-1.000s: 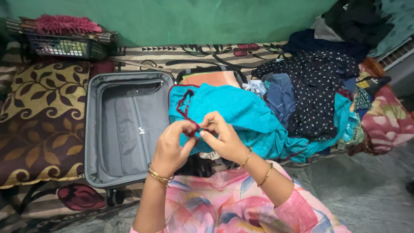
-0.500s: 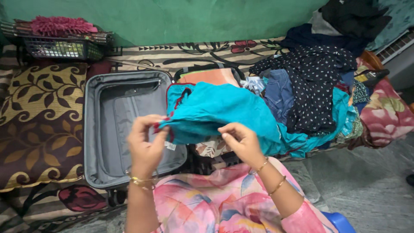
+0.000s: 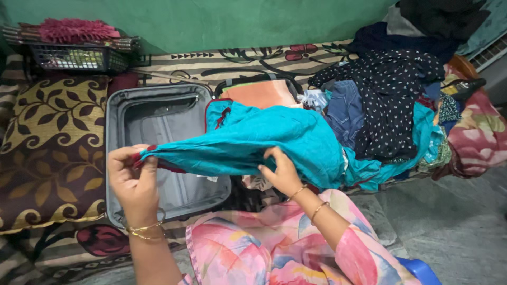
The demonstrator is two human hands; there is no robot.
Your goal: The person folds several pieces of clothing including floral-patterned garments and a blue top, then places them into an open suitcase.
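The left hand point(image 3: 133, 179) is closed in a pinch on the corner of a teal cotton garment with dark red piping point(image 3: 253, 142), thumb and fingers clamped over the red-edged hem. The right hand point(image 3: 281, 171) grips the same cloth further along its lower edge, fingers curled up under the fold — so the fabric is stretched taut between the two hands, the left at about 9 o'clock of the garment's middle and the right at about 5 o'clock. Both wrists wear thin gold bangles.

The garment hangs across the open grey soft-lined suitcase point(image 3: 153, 126), its left end above the case's inner lining and zip pocket; the rest of it drapes back over a pile at 3 o'clock. At 12 o'clock of the garment, just beyond it, lies a folded orange cloth point(image 3: 261, 92). To the right, a navy blouse with small white dots point(image 3: 388, 100) lies over a piece of blue denim point(image 3: 346, 111), touching the teal cloth's far end. A pink floral-printed cloth point(image 3: 475, 137) lies at the far 3 o'clock edge.

At 9 o'clock of the suitcase, touching its side, is a brown cushion with gold leaf pattern point(image 3: 50, 148). At 11 o'clock, against the green wall, stands a dark wire basket point(image 3: 79, 55) topped by a pink shaggy duster point(image 3: 76, 29). The person's pink patterned sleeve and lap fill the 6 o'clock foreground.
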